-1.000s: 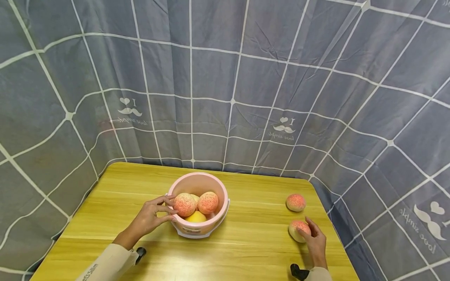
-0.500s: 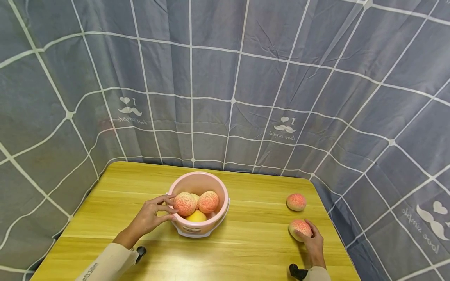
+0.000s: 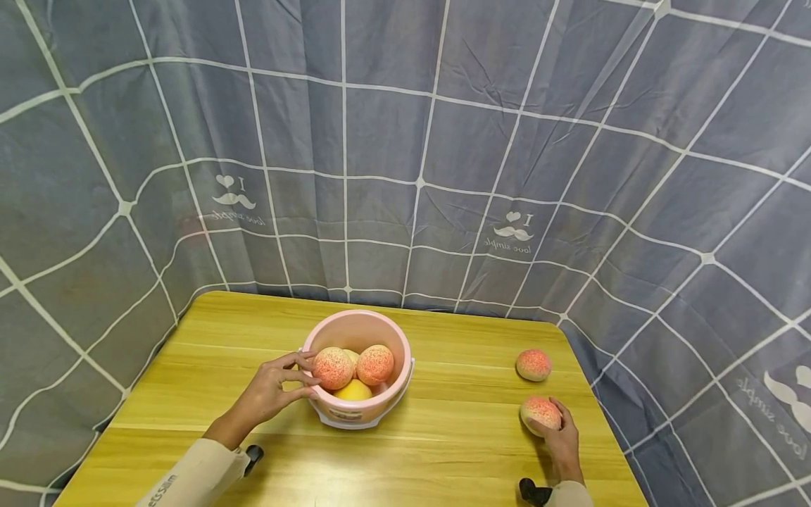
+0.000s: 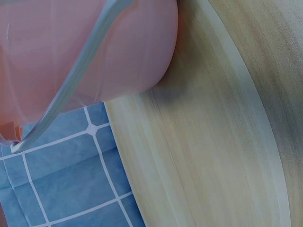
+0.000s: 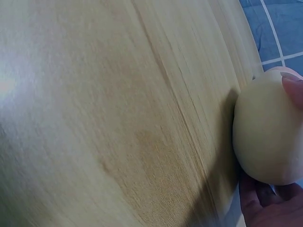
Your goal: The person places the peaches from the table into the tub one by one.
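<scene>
A pink bucket (image 3: pixel 395 399) stands upright left of the table's middle, holding two red-speckled peaches (image 3: pixel 332 368) on top of yellow fruit (image 3: pixel 353 391). My left hand (image 3: pixel 272 389) grips its left rim, fingertips over the edge beside the nearer peach and thumb low on the outside. In the left wrist view, the bucket's wall (image 4: pixel 132 52) and pale handle (image 4: pixel 71 85) show, but hardly any of the hand. At the right, my right hand (image 3: pixel 564 436) holds another peach (image 3: pixel 538 411) at the tabletop, thumb on the near side, fingers round the far side; the right wrist view shows its pale underside (image 5: pixel 265 127).
One more red-speckled peach (image 3: pixel 533 365) lies on the wooden table (image 3: pixel 456 436) just behind the held one. The table's right edge runs close past my right hand. A grey gridded curtain (image 3: pixel 380 141) surrounds the back and sides.
My right hand has shifted slightly left and closer around the peach, which stays about where it was. My left hand and the bucket have not moved.
</scene>
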A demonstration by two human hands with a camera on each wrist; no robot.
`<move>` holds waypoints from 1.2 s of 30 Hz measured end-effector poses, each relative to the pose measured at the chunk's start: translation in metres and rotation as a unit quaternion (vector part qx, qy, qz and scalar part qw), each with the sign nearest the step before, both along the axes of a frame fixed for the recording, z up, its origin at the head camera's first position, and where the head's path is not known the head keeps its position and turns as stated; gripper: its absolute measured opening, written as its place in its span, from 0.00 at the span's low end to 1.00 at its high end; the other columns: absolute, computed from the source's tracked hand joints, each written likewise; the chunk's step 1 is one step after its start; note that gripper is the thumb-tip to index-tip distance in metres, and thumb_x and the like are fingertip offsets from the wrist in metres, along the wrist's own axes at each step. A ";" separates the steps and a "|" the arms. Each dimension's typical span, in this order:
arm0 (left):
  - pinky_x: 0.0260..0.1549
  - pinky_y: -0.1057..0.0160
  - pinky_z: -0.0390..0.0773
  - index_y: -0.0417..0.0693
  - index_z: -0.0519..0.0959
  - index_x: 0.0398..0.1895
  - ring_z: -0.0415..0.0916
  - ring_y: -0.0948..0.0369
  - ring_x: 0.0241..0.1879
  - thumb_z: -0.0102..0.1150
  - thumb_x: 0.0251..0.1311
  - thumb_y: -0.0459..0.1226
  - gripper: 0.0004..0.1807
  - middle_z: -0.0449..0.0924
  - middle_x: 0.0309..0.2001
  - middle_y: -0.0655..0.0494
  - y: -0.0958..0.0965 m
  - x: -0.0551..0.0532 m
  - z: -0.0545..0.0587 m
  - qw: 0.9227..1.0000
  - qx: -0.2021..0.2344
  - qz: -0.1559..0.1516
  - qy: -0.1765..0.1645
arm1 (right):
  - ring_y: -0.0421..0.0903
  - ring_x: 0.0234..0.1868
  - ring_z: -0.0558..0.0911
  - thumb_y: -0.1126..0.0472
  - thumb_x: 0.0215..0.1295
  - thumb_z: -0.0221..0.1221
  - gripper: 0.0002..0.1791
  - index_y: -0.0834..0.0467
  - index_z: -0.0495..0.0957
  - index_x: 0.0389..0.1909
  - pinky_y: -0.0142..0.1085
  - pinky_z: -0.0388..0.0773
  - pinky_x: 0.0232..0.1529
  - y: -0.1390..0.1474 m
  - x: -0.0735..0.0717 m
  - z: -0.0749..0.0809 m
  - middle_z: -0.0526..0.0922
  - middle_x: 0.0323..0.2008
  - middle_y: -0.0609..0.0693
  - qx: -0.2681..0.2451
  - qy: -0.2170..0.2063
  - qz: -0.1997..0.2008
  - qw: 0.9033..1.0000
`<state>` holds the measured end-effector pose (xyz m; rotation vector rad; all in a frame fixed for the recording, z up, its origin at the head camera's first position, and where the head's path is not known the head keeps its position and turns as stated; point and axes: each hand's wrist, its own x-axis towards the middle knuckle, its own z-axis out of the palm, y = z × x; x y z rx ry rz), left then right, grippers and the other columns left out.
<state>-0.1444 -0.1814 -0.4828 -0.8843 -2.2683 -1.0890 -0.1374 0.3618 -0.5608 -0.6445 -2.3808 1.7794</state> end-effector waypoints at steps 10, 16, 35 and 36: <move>0.59 0.83 0.60 0.45 0.89 0.29 0.77 0.49 0.51 0.76 0.31 0.26 0.15 0.80 0.37 0.53 0.000 0.000 -0.001 1.000 -0.001 0.001 -0.004 | 0.67 0.71 0.54 0.70 0.57 0.66 0.48 0.63 0.49 0.74 0.58 0.56 0.69 -0.001 0.000 -0.001 0.52 0.70 0.72 0.001 -0.009 -0.012 1.000; 0.59 0.83 0.60 0.44 0.88 0.29 0.77 0.48 0.52 0.76 0.31 0.25 0.15 0.80 0.37 0.52 -0.001 0.000 -0.001 1.000 -0.002 -0.001 -0.002 | 0.67 0.70 0.56 0.69 0.55 0.67 0.47 0.64 0.52 0.73 0.58 0.58 0.67 -0.002 0.000 -0.003 0.54 0.69 0.72 0.003 0.002 -0.015 1.000; 0.60 0.82 0.59 0.44 0.88 0.29 0.77 0.46 0.52 0.76 0.31 0.27 0.15 0.80 0.36 0.53 0.000 0.000 -0.001 1.000 0.000 -0.009 -0.009 | 0.60 0.64 0.65 0.66 0.55 0.68 0.44 0.63 0.57 0.72 0.21 0.68 0.45 -0.018 -0.001 -0.002 0.62 0.65 0.70 0.021 -0.007 0.010 1.000; 0.60 0.82 0.59 0.44 0.88 0.29 0.77 0.46 0.52 0.76 0.31 0.27 0.15 0.80 0.37 0.53 0.000 0.000 0.000 1.000 0.000 -0.009 -0.009 | 0.61 0.64 0.65 0.66 0.55 0.69 0.44 0.64 0.57 0.71 0.25 0.70 0.49 -0.019 -0.001 -0.002 0.62 0.65 0.71 0.020 -0.005 0.013 1.000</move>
